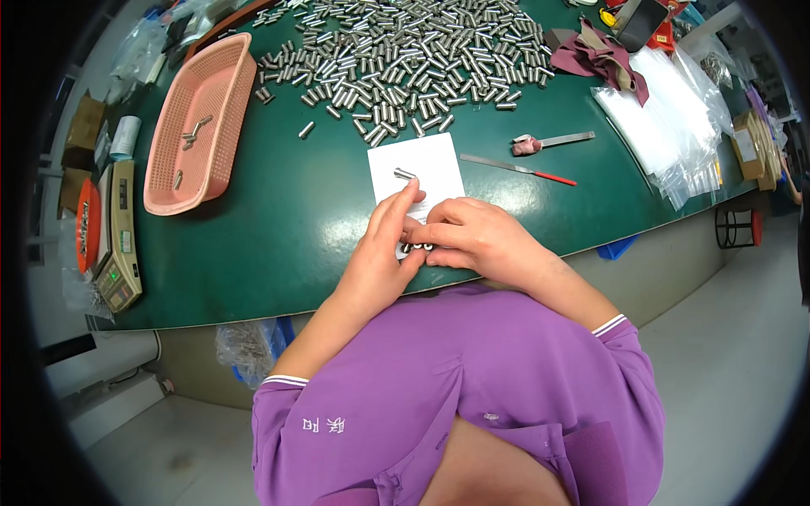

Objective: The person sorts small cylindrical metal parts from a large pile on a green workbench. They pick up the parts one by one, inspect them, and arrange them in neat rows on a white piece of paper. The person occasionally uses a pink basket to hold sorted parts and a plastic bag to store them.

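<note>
Close to the table's near edge, several short metal pins (417, 247) sit in a row between my two hands, their round ends showing. My left hand (375, 253) closes on them from one side, its thumb at the row and its long fingers reaching forward. From the other side my right hand (485, 240) curls its fingers and thumb around the same pins. Part of the row is hidden by my fingers. A single metal pin (405, 174) lies on a white paper sheet (439, 160), just beyond my left fingertips.
A large pile of metal pins (413, 59) covers the far table. At left are a pink basket (202, 126) holding a few pins and a scale (122, 236). To the right lie a red-handled file (548, 177), a cloth-wrapped metal strip (565, 139) and plastic bags (666, 118).
</note>
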Motion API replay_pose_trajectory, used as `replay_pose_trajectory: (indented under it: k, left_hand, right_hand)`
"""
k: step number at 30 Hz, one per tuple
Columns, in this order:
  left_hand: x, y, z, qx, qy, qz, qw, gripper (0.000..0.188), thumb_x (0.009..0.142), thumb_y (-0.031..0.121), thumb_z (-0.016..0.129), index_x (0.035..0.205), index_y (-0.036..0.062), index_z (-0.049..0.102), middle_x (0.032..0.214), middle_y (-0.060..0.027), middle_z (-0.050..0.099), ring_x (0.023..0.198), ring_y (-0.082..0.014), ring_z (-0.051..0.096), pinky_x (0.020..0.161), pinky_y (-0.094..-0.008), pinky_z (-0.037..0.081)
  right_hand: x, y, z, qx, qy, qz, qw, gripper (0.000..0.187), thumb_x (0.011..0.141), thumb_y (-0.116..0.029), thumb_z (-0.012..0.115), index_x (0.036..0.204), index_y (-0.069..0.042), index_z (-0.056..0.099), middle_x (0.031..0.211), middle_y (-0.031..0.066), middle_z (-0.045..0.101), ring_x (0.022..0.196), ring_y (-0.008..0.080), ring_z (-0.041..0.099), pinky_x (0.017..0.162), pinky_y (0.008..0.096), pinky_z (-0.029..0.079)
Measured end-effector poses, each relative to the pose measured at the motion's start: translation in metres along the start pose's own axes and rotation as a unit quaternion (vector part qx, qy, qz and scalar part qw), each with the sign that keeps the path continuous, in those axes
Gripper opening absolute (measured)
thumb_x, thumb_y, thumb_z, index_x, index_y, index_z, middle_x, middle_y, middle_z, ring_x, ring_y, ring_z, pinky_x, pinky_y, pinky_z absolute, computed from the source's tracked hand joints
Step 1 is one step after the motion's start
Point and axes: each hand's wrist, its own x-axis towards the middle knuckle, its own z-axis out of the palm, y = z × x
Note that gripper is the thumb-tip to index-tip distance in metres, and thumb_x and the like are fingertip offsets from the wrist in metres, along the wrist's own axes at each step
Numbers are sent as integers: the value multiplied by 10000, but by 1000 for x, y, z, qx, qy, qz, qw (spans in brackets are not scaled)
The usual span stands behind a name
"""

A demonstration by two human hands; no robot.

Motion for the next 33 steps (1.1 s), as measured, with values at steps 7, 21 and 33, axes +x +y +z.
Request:
replay_pose_trajectory:
  k: [7,21,33]
  left_hand:
    - [-6,-6,-6,-17,37,-12,999,827,733,-133,688,1474,69,382,1321,-137,494,957,-196,602,845,-305,529]
    - [-3,-4,-1,-17,96,-49,994,299,831,-67,654,1122,5,644,985,-94,631,891,-166,643,778,-280,533]
    - [0,-6,-6,103,62,22,992,370,762,-44,699,1117,56,660,897,-69,649,740,-184,614,680,-312,521]
  right_hand:
    - [4,3,4,35,-3,32,999,214,816,-141,718,1013,-96,646,884,66,596,825,280,616,708,402,508]
    - [10,4,9,72,17,140,987,196,795,-109,733,967,-55,657,867,87,645,762,231,652,671,359,534]
    - [13,3,0,-12,-16,1,1000,193,808,-158,705,958,-69,621,906,89,636,889,307,624,746,429,514]
